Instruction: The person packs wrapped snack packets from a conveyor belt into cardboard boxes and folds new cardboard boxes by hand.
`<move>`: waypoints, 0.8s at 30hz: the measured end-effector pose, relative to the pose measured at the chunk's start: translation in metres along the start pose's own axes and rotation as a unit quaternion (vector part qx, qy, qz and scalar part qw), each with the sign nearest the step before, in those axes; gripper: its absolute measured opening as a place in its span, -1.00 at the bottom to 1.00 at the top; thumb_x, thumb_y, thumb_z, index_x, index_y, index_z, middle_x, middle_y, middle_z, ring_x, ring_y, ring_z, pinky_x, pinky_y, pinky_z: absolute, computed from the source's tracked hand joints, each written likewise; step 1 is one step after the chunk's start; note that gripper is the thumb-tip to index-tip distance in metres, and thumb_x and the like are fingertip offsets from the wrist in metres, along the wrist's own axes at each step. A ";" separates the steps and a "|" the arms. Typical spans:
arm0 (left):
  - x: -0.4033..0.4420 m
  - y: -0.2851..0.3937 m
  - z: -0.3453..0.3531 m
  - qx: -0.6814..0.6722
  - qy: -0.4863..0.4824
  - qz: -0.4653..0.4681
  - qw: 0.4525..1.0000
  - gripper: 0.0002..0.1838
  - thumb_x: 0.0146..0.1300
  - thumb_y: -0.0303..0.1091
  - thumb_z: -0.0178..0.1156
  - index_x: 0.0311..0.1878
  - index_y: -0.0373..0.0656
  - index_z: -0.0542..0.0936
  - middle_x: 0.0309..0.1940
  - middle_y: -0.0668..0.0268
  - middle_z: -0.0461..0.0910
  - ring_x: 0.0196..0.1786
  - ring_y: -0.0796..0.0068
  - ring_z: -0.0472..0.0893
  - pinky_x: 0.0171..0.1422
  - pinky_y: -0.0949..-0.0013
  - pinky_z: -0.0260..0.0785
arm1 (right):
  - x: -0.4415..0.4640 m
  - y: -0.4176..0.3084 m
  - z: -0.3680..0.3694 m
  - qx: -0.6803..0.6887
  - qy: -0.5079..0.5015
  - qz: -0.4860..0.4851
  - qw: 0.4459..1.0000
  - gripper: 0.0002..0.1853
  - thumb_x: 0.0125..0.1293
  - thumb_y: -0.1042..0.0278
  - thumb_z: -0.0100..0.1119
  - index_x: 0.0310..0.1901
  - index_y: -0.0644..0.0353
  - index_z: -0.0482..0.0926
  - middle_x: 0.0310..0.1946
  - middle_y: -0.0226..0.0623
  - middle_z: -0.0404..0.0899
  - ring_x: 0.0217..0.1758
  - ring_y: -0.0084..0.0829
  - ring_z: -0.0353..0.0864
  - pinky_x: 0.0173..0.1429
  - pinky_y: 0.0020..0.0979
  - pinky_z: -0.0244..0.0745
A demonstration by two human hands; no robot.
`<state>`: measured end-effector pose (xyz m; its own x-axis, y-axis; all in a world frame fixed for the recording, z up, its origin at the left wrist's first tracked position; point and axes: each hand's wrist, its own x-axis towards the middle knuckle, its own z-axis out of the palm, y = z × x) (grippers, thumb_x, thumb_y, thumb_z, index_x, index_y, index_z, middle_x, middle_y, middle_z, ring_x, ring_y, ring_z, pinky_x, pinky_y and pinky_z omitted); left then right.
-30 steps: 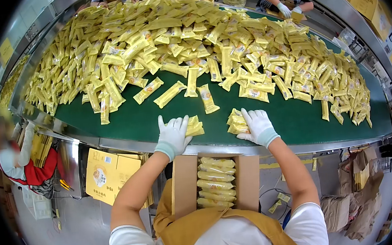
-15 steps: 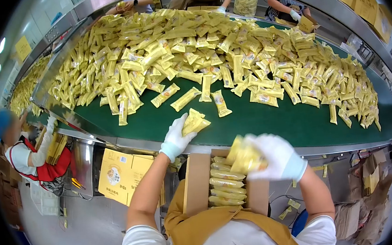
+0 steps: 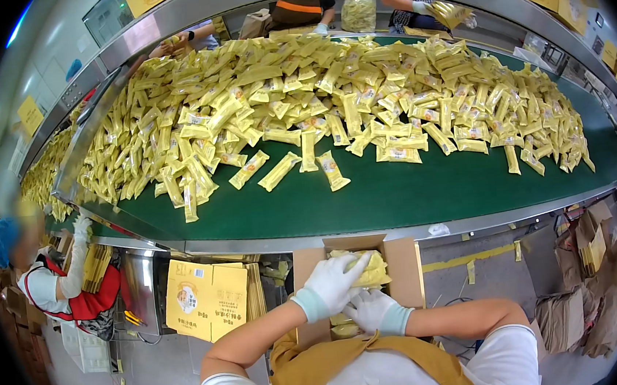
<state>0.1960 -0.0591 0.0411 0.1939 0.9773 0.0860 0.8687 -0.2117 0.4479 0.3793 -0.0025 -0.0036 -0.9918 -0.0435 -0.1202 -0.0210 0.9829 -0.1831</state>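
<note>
An open cardboard box (image 3: pixel 403 272) stands against my front, with yellow-wrapped packets inside. My left hand (image 3: pixel 333 284), in a white glove, is closed on yellow packets (image 3: pixel 371 269) at the top of the box. Lower in the box, my right hand (image 3: pixel 375 311), also gloved, reaches in; its fingertips are hidden, so its grip cannot be made out. More packets (image 3: pixel 344 330) show below the hands. Beyond the box, a large heap of yellow packets (image 3: pixel 270 86) lies on the green belt (image 3: pixel 288 212).
Flat yellow cartons (image 3: pixel 206 297) are stacked left of the box. A co-worker in a red apron (image 3: pixel 98 302) is at the far left. Other people's arms (image 3: pixel 409 4) show behind the heap. Brown paper sacks (image 3: pixel 590 311) lie at the right. The metal belt edge (image 3: pixel 269 246) runs before me.
Both hands have come from the belt to the box, the left bringing packets. The right hand, which carried packets over the box, is now low inside it. The view has shifted.
</note>
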 end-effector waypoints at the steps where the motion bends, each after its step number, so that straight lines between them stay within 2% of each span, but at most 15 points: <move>1: -0.001 0.002 0.008 0.033 -0.021 0.002 0.999 -0.23 0.25 -0.24 0.26 0.52 -0.16 0.26 0.11 -0.06 0.52 0.09 -0.06 0.58 0.19 0.00 0.41 | -0.004 0.004 -0.003 0.046 0.009 -0.013 0.999 -0.39 0.26 0.02 0.28 0.22 0.24 0.42 -0.11 -0.06 0.57 -0.11 -0.14 0.65 -0.12 -0.22 0.56; 3: -0.004 0.005 0.018 0.101 -0.065 0.007 0.993 -0.31 0.27 -0.25 0.22 0.48 -0.14 0.32 0.11 -0.03 0.54 0.09 -0.01 0.60 0.19 0.02 0.41 | -0.018 0.017 -0.009 0.137 0.031 -0.040 0.989 -0.42 0.28 0.00 0.28 0.18 0.26 0.47 -0.11 -0.05 0.57 -0.09 -0.11 0.66 -0.13 -0.20 0.58; 6: -0.015 0.016 0.022 0.095 -0.075 0.017 0.993 -0.29 0.28 -0.06 0.19 0.46 -0.15 0.34 0.18 -0.01 0.49 0.23 0.02 0.51 0.36 -0.02 0.26 | -0.043 0.032 -0.047 0.205 -0.001 -0.072 0.976 -0.49 0.29 -0.02 0.27 0.04 0.27 0.56 -0.16 -0.09 0.59 -0.06 -0.09 0.65 -0.11 -0.18 0.59; 7: -0.020 0.019 0.024 0.090 -0.068 0.027 0.993 -0.27 0.28 -0.01 0.19 0.46 -0.16 0.34 0.20 -0.01 0.48 0.26 0.02 0.48 0.40 -0.04 0.23 | -0.042 0.035 -0.076 0.191 -0.063 0.018 0.979 -0.51 0.29 -0.02 0.28 0.02 0.27 0.57 -0.16 -0.09 0.59 -0.05 -0.10 0.65 -0.10 -0.17 0.58; 8: -0.023 0.023 0.030 0.088 -0.076 0.026 0.993 -0.14 0.27 0.24 0.14 0.46 -0.20 0.32 0.32 -0.08 0.37 0.42 -0.06 0.32 0.49 -0.10 0.10 | -0.039 0.039 -0.111 0.176 -0.124 0.108 0.971 -0.52 0.28 -0.02 0.28 -0.01 0.26 0.58 -0.16 -0.10 0.60 -0.05 -0.10 0.65 -0.09 -0.16 0.58; 9: -0.023 0.026 0.029 0.112 -0.091 0.024 0.989 -0.08 0.26 0.30 0.12 0.49 -0.21 0.29 0.38 -0.09 0.32 0.46 -0.07 0.27 0.51 -0.11 0.06 | -0.037 0.042 -0.128 0.157 -0.184 0.196 0.950 -0.53 0.27 -0.02 0.29 -0.03 0.25 0.59 -0.16 -0.11 0.60 -0.04 -0.11 0.65 -0.07 -0.16 0.58; 11: -0.023 0.036 0.027 0.161 -0.121 0.015 0.979 0.02 0.25 0.41 0.07 0.54 -0.23 0.22 0.48 -0.13 0.21 0.53 -0.11 0.18 0.54 -0.13 0.00 | -0.039 0.065 -0.104 0.136 0.093 0.270 0.949 -0.58 0.23 -0.03 0.34 -0.14 0.21 0.63 -0.25 -0.10 0.64 -0.11 -0.08 0.67 -0.07 -0.14 0.57; 13: -0.014 0.039 0.027 0.155 -0.138 -0.008 0.978 0.09 0.21 0.48 0.07 0.54 -0.27 0.19 0.50 -0.19 0.15 0.55 -0.18 0.12 0.55 -0.13 -0.01 | -0.013 0.089 -0.077 0.073 0.351 0.251 0.899 -0.68 0.16 0.07 0.44 -0.28 0.18 0.66 -0.39 -0.07 0.63 -0.22 -0.02 0.67 -0.05 -0.13 0.59; 14: -0.011 0.038 0.027 0.153 -0.146 -0.019 0.977 0.13 0.20 0.51 0.06 0.54 -0.29 0.17 0.51 -0.22 0.12 0.56 -0.21 0.09 0.55 -0.14 -0.01 | 0.001 0.104 -0.056 0.109 0.346 0.264 0.894 -0.65 0.18 0.01 0.42 -0.26 0.17 0.72 -0.38 -0.01 0.68 -0.20 0.00 0.69 -0.02 -0.13 0.61; 17: -0.007 0.030 0.029 0.155 -0.170 -0.014 0.973 0.15 0.22 0.51 0.02 0.56 -0.32 0.12 0.51 -0.26 0.10 0.56 -0.22 0.11 0.58 -0.17 -0.05 | 0.033 0.121 -0.021 0.259 0.099 0.357 0.892 -0.55 0.20 -0.09 0.38 -0.07 0.10 0.75 -0.19 -0.03 0.74 -0.07 -0.01 0.71 0.07 -0.15 0.61; 19: -0.007 0.027 0.026 0.115 -0.154 -0.002 0.981 0.09 0.25 0.42 0.07 0.56 -0.31 0.12 0.52 -0.24 0.11 0.57 -0.17 0.13 0.60 -0.18 -0.08 | 0.033 0.128 -0.013 0.228 0.081 0.359 0.901 -0.51 0.21 -0.17 0.34 0.00 0.02 0.75 -0.08 -0.05 0.73 -0.02 -0.03 0.71 0.10 -0.18 0.60; 20: -0.010 0.026 0.025 0.095 -0.146 0.005 0.985 0.06 0.27 0.37 0.09 0.56 -0.31 0.12 0.52 -0.23 0.11 0.57 -0.15 0.14 0.62 -0.19 -0.10 | 0.029 0.130 -0.003 0.235 0.108 0.339 0.905 -0.46 0.19 -0.24 0.31 -0.13 0.13 0.76 -0.18 0.09 0.72 -0.08 0.09 0.70 0.07 -0.09 0.60; 21: -0.013 0.023 0.023 0.041 -0.087 0.028 0.995 0.00 0.28 0.28 0.13 0.55 -0.31 0.14 0.52 -0.21 0.14 0.57 -0.13 0.16 0.62 -0.19 -0.11 | 0.022 0.117 -0.022 0.204 0.115 0.328 0.915 -0.61 0.25 -0.10 0.32 -0.10 0.03 0.77 -0.18 -0.09 0.74 -0.08 -0.01 0.71 0.04 -0.15 0.61; 23: -0.025 0.019 0.018 -0.068 0.027 0.081 0.994 -0.09 0.30 0.08 0.22 0.54 -0.30 0.18 0.50 -0.17 0.20 0.55 -0.09 0.21 0.64 -0.20 -0.13 | 0.002 0.108 -0.025 0.175 0.208 0.241 0.932 -0.70 0.29 -0.04 0.27 -0.22 0.00 0.77 -0.25 -0.13 0.74 -0.16 0.00 0.70 -0.05 -0.10 0.61; 24: -0.033 0.020 0.006 -0.159 0.101 0.071 0.980 -0.21 0.25 -0.19 0.27 0.50 -0.29 0.27 0.45 -0.11 0.31 0.51 -0.08 0.29 0.64 -0.14 -0.07 | -0.006 0.105 -0.029 0.158 0.240 0.207 0.935 -0.75 0.28 0.02 0.27 -0.23 -0.03 0.76 -0.27 -0.18 0.73 -0.19 -0.04 0.70 -0.09 -0.11 0.61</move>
<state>0.2097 -0.0956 0.0416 0.1804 0.9274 0.3278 0.6476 -0.3628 0.6700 0.3797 0.1060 0.0063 -0.8506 0.4893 0.1926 0.3413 0.7923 -0.5058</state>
